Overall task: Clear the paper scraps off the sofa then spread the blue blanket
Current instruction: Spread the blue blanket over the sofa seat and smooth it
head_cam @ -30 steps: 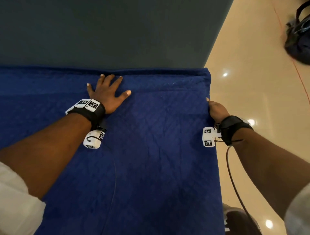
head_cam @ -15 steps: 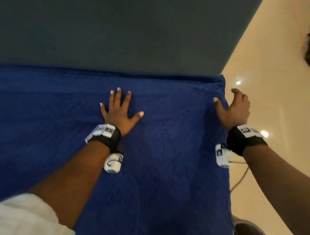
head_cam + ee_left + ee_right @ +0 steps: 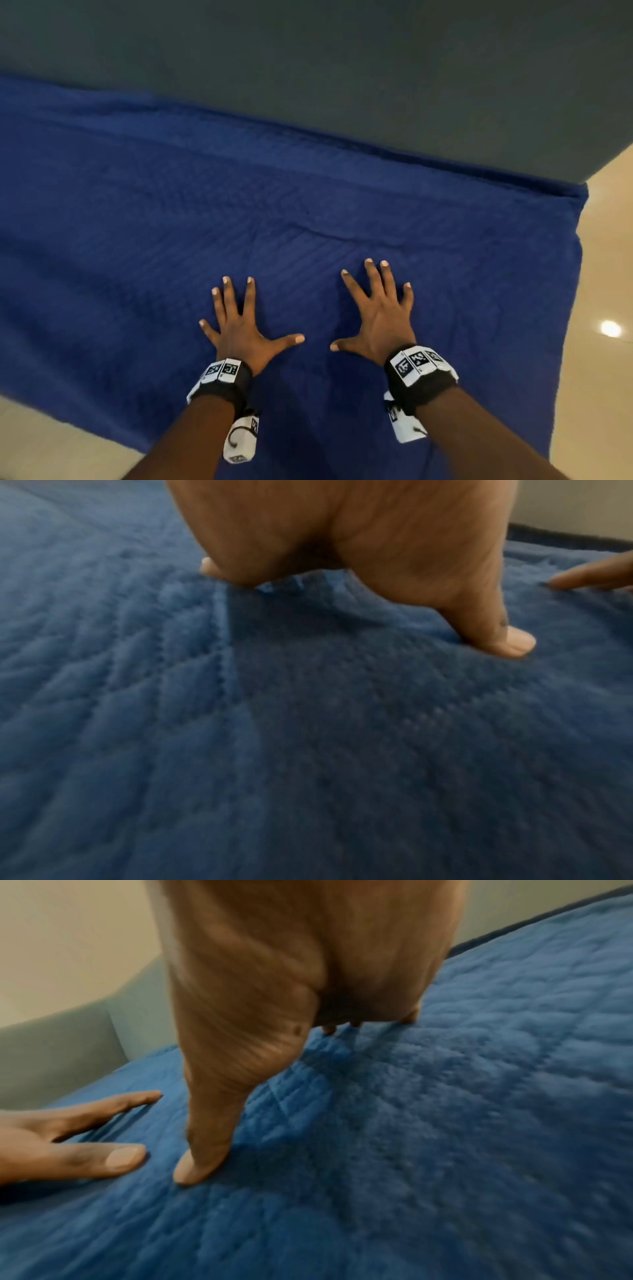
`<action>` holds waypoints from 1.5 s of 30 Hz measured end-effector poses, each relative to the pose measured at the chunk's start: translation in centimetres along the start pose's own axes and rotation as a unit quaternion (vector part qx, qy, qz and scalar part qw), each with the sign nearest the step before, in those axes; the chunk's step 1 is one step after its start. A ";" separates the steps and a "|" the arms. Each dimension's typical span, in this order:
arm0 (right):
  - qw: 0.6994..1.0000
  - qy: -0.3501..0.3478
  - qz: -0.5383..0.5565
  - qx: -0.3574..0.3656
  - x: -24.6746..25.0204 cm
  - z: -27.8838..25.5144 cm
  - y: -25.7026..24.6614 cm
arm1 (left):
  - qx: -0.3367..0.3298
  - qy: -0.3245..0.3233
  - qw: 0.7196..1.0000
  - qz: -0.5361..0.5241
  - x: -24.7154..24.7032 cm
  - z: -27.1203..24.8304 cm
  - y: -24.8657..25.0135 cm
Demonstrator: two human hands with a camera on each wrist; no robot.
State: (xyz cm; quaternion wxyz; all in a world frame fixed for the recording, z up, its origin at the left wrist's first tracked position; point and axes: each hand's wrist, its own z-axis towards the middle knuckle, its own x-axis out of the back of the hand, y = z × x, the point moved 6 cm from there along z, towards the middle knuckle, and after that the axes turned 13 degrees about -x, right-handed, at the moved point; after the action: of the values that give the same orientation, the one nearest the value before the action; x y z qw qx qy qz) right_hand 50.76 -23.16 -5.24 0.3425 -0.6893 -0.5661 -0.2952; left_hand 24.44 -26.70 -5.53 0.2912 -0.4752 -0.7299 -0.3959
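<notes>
Two hands lie flat, fingers spread wide, side by side on the blue blanket point(image 3: 137, 240): left hand point(image 3: 239, 329), right hand point(image 3: 383, 318). The blanket covers the sofa point(image 3: 342, 68) seat; its right edge hangs beside the floor point(image 3: 603, 377).

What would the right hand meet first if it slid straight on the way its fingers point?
The right hand lies flat on the blue blanket; ahead is only blanket, then probably the grey sofa back.
</notes>
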 end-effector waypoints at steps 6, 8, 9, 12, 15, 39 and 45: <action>0.997 -0.045 0.009 -0.060 0.1 0.7 -4.0 | -0.001 -0.044 0.999 -0.018 3.4 1.0 -5.0; 0.996 -0.051 0.006 -0.072 0.1 0.8 -4.2 | -0.024 -0.060 0.998 -0.017 3.6 1.0 -5.6; 0.995 -0.055 0.000 -0.078 0.1 0.9 -4.2 | -0.032 -0.065 0.997 -0.015 3.6 1.1 -5.6; 0.994 -0.055 -0.010 -0.093 0.0 1.1 -4.2 | -0.039 -0.075 0.996 -0.008 3.3 1.2 -5.8; 0.993 -0.050 -0.022 -0.101 0.0 1.2 -4.3 | -0.040 -0.090 0.995 -0.013 2.7 1.8 -6.0; 0.999 0.021 -0.035 -0.003 -24.7 -25.2 -29.3 | 0.006 0.160 0.987 -0.022 6.6 -13.6 -42.6; 0.989 0.061 -0.093 -0.094 -25.4 -24.0 -30.8 | 0.298 0.074 0.776 -0.551 3.5 -10.7 -53.5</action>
State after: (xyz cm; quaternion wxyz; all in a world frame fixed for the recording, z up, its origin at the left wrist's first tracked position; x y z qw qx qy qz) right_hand 15.29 -53.39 -6.98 0.2811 -0.6437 -0.5751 -0.4195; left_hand -25.81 -46.80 -13.34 0.2033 0.1500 -0.9245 -0.2856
